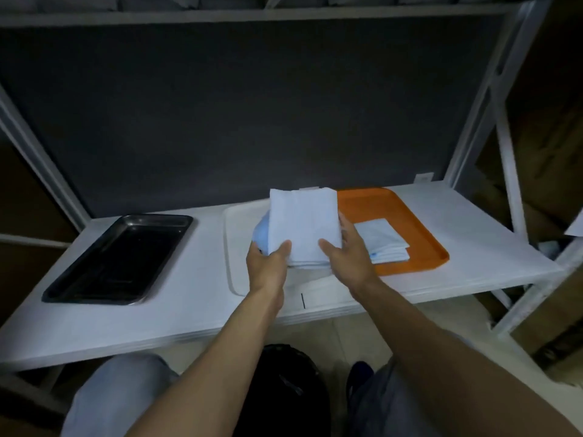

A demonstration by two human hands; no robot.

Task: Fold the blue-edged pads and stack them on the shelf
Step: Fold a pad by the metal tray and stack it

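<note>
**Soft folded pad, gripped at its near edge over the shelf**

The held pad (pixel 303 222) is a thin, layered sheet, white on top with a pale blue backing bulging out at its left side. I judge it light, limp and a little slippery, so the folds are likely to slide open or sag if it is carried by one corner. Nothing about it looks fragile. The best hold is the one in use: both near corners, pinching all the layers together where the fold edges stack up.

The left hand (pixel 268 266) has its thumb on top of the near left corner and its fingers curled under, clamped on the pad. The right hand (pixel 347 257) lays its thumb on the top face and wraps its fingers round the right edge — also clamped on it.

The pad sits over the middle of the shelf (pixel 473 247), above a pale white tray (pixel 235 247). I cannot tell whether it rests there or is lifted clear. Its long axis runs away from the person, near edge at the hands and far edge toward the dark back panel (pixel 220 105).

Just to its right an orange tray (pixel 419 222) carries a stacked pad (pixel 383 241), folded and lying flat — the likely place for this one. A black metal tray (pixel 157 218) lies well apart to the left.
</note>
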